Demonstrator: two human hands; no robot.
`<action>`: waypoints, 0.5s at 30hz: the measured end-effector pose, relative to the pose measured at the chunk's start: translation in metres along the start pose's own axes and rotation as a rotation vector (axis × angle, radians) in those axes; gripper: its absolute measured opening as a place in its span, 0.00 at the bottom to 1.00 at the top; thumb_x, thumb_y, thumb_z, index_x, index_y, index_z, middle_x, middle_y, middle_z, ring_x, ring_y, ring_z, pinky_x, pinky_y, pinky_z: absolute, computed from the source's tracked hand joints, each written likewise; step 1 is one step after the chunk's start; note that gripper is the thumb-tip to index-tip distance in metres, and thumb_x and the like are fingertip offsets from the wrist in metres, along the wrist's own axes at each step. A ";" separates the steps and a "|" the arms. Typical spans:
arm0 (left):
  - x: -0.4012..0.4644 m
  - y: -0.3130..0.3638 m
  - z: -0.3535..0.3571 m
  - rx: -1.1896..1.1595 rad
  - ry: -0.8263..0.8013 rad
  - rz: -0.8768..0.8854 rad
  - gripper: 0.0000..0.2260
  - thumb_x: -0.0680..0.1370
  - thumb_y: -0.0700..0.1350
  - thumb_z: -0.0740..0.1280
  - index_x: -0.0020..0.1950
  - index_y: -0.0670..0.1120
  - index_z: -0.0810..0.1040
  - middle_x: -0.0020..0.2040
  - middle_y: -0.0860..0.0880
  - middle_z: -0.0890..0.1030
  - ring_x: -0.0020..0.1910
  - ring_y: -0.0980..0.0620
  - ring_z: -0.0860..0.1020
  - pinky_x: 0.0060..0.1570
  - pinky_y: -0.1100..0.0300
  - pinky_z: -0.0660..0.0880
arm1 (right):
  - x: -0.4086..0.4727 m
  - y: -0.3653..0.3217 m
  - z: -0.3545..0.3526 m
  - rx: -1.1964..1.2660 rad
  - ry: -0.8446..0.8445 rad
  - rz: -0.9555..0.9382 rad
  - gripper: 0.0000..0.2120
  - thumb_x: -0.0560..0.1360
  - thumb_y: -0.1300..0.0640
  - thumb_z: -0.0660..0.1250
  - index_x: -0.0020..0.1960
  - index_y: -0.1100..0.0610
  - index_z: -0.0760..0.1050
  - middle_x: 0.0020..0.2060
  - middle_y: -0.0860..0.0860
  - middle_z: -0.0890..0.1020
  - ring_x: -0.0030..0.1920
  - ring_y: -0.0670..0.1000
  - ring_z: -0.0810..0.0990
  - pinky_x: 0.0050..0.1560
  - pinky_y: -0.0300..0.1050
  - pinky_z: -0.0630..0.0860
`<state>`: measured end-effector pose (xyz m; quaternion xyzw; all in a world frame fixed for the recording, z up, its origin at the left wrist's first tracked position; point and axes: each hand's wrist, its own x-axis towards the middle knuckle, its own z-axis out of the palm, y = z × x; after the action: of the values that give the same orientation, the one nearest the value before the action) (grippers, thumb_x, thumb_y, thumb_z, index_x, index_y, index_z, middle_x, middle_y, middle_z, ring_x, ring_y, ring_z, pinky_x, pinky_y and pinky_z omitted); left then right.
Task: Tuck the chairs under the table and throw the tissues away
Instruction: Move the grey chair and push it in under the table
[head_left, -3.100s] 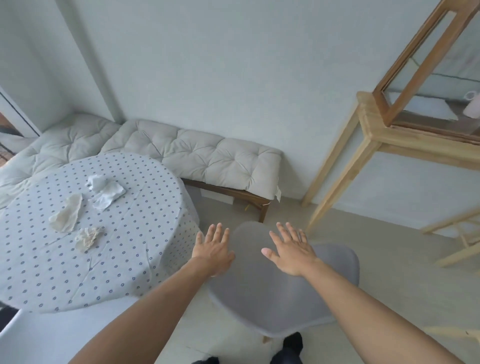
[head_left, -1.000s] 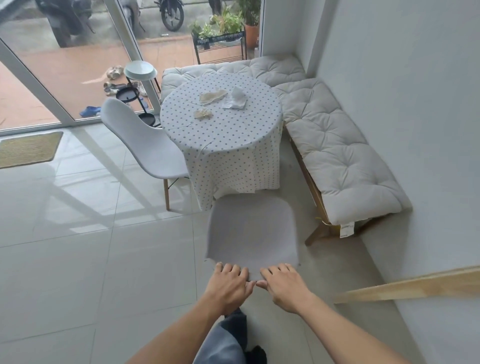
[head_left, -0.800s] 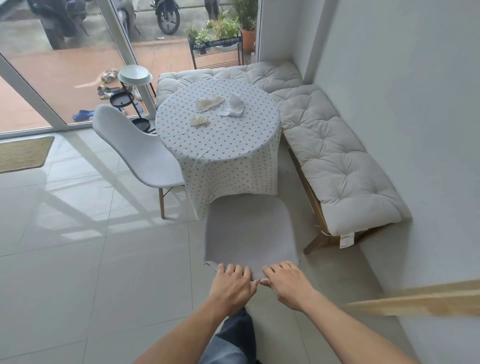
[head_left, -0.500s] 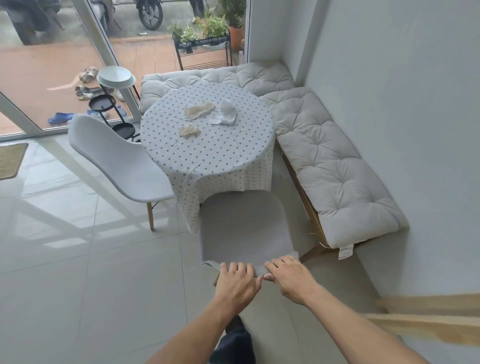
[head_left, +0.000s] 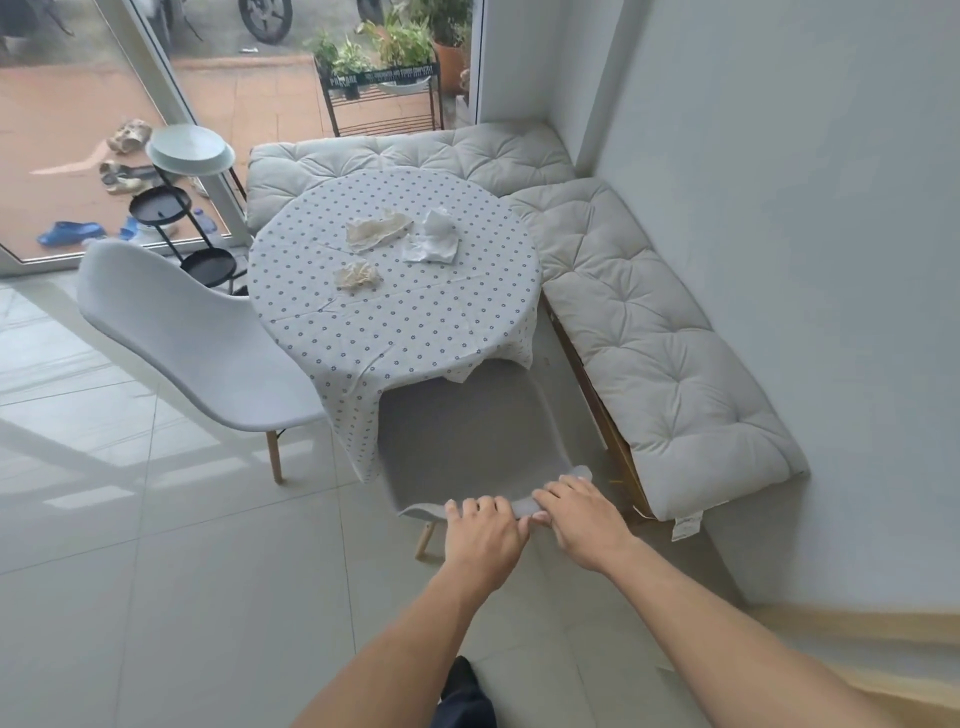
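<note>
A round table (head_left: 395, 332) stands in a room corner, covered by a white cloth printed with small blue dots that hangs down over its sides. Three crumpled tissues lie on top near the middle: a cream one (head_left: 377, 230) toward the far side, a white one (head_left: 432, 241) just right of it, and a smaller cream one (head_left: 355, 274) nearer the viewer.

A grey chair (head_left: 467, 436) sits at the near edge of the table, its seat partly under the hanging cloth and its curved backrest facing the viewer. One pale wooden leg shows below the shell. A second chair (head_left: 192, 338), light grey with wooden legs, stands to the left of the table, angled, its seat just beside the cloth.

Both bare hands rest side by side on the top rim of the grey chair's backrest. The left hand (head_left: 485, 535) has its fingers curled over the rim, held close together. The right hand (head_left: 584, 519) lies just beside it, fingers also together and hooked over the rim, thumb tip touching the left hand's edge. Both forearms reach in from the bottom of the view.

A tufted cushioned bench (head_left: 649, 332) wraps the corner behind and to the right of the table.
</note>
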<state>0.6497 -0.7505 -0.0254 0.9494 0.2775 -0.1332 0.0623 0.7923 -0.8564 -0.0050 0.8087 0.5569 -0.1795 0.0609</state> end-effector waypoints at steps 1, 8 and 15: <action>0.006 -0.002 -0.002 -0.017 -0.007 -0.005 0.27 0.84 0.62 0.47 0.62 0.42 0.73 0.61 0.39 0.79 0.60 0.37 0.76 0.69 0.37 0.63 | 0.005 0.001 -0.002 0.009 0.000 0.019 0.18 0.85 0.45 0.54 0.68 0.53 0.72 0.64 0.52 0.78 0.69 0.58 0.70 0.71 0.53 0.63; 0.032 -0.016 -0.013 -0.155 -0.060 0.004 0.24 0.85 0.60 0.49 0.67 0.42 0.68 0.63 0.40 0.78 0.66 0.38 0.73 0.73 0.38 0.60 | 0.029 0.001 -0.011 0.071 -0.015 0.119 0.19 0.86 0.47 0.55 0.73 0.54 0.70 0.72 0.55 0.74 0.77 0.60 0.62 0.76 0.54 0.60; 0.032 -0.027 -0.016 -0.168 -0.096 0.050 0.22 0.85 0.59 0.49 0.61 0.44 0.72 0.61 0.42 0.79 0.65 0.40 0.73 0.71 0.41 0.61 | 0.035 0.000 -0.013 0.079 -0.067 0.101 0.21 0.86 0.47 0.55 0.74 0.55 0.68 0.74 0.56 0.72 0.78 0.61 0.61 0.77 0.56 0.57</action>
<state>0.6649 -0.7083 -0.0209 0.9400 0.2607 -0.1531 0.1581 0.8061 -0.8216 -0.0057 0.8310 0.5055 -0.2250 0.0565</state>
